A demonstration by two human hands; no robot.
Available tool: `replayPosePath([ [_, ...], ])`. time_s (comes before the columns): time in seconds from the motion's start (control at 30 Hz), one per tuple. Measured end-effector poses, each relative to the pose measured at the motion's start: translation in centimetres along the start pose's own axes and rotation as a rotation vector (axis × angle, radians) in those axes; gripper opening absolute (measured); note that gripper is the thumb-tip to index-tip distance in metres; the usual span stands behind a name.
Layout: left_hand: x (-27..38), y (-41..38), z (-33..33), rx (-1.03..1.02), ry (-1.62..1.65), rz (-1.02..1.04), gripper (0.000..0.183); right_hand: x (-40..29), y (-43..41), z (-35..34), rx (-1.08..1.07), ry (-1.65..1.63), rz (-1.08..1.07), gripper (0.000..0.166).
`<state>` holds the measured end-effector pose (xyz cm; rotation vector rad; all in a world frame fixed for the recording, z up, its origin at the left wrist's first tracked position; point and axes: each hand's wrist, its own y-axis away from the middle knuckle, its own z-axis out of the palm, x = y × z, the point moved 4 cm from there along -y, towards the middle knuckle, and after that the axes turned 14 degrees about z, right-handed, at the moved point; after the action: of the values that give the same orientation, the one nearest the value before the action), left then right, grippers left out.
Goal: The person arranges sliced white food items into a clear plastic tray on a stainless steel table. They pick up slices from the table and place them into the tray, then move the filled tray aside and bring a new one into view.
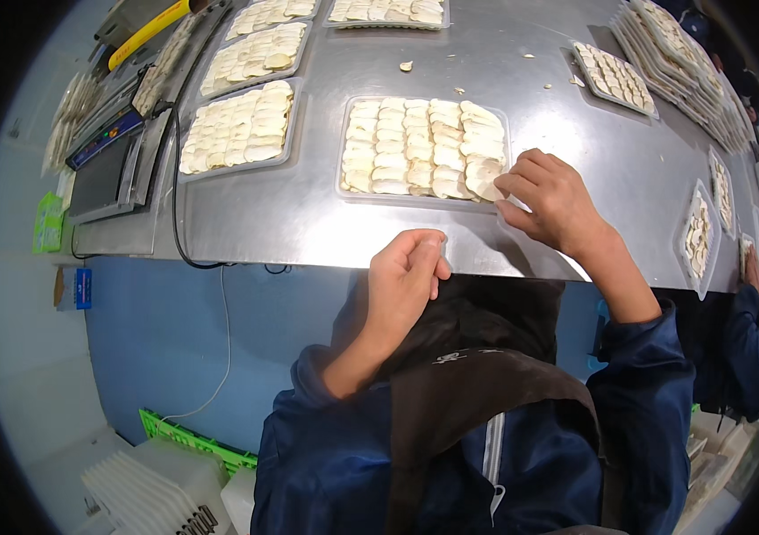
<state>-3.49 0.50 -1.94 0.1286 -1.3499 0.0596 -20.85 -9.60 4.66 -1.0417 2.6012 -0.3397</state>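
A clear plastic tray (413, 198) lies before me, filled with overlapping rows of pale slices that look like mushroom. One larger round slice (483, 177) rests on top at its front right corner. The fingertips of my right hand (550, 197) touch the right edge of that slice; whether they pinch it is hard to see. My left hand (409, 274) is held at the table's front edge, thumb pressed against curled fingers. Nothing shows in it, though its palm is hidden.
Filled trays (239, 127) stand at the left and back of the steel table (326, 227). A scale (102, 177) with a cable (177, 200) is at far left. Stacked trays (680, 73) rise at right, where another person's hand (751, 271) touches a tray. Small scraps (406, 66) lie behind my tray.
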Motion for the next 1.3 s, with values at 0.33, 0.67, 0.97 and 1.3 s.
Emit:
replayPosePath([
  [0.33,-0.4,-0.3,0.1,0.018,-0.039,0.040,0.023,2.6,2.2,-1.0,0.014,-0.087,0.271,0.019],
  [0.67,0.4,-0.7,0.4,0.044,-0.099,0.094,0.020,1.4,1.2,0.8,-0.070,-0.218,0.330,0.013],
  [0.97,0.4,-0.8,0.3,0.103,-0.204,0.213,0.016,1.2,0.6,0.1,-0.196,-0.430,0.405,0.009],
  [1.3,2.1,-2.5,2.5,0.020,-1.223,0.855,0.033,3.5,3.0,-2.3,0.014,-0.257,0.533,0.023],
])
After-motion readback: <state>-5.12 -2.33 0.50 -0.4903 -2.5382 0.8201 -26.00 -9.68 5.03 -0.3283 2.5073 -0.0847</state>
